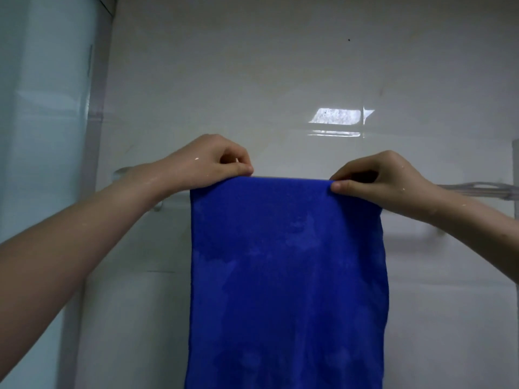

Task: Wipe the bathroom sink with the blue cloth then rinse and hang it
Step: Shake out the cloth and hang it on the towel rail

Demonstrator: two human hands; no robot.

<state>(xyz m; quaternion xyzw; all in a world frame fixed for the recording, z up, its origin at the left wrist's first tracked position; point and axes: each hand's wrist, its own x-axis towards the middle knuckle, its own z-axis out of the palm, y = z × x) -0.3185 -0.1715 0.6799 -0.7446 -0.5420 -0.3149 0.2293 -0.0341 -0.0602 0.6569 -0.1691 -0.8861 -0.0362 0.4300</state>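
The blue cloth [286, 276] hangs flat in front of the white wall, its top edge draped along a towel rail [477, 189], its lower end running out of the frame. Darker wet patches show on it. My left hand [207, 161] pinches the cloth's top left corner between thumb and fingers. My right hand [376, 181] pinches the top right corner the same way. Water drops sit on both hands. The sink is out of view.
A glossy white tiled wall [280, 80] fills the background, with a window reflection on it. A frosted glass panel [42, 136] with a metal frame stands at the left. The rail's left bracket [123, 172] shows beside my left wrist.
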